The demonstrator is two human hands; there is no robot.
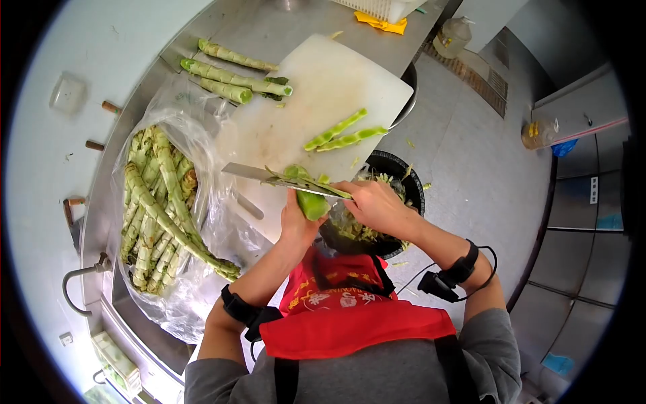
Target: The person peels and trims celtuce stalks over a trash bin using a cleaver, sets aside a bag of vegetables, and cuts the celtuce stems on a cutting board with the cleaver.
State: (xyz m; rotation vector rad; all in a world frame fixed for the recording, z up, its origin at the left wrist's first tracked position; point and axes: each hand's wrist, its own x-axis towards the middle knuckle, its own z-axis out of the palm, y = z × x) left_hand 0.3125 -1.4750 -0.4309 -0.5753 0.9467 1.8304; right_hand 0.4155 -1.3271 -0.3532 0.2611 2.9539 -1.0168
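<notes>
My left hand (299,219) is closed around a partly peeled celtuce stem (312,206), bright green at its near end. In my right hand (377,205) is the handle of a cleaver-like knife (245,171), its blade pointing left across the stem. Strips of green peel (306,180) lie along the blade. Both hands are over the near edge of the white cutting board (269,128). Pale green peeled pieces (344,131) rest on the board's right side. Unpeeled celtuce stems (232,75) lie across its far left edge.
To the left, a clear plastic bag (222,195) holds several unpeeled stems (158,202). A black bin (418,192) with peelings stands below my right hand. A curved faucet (70,286) is at the sink on the left. A yellow cloth (381,23) lies at the back.
</notes>
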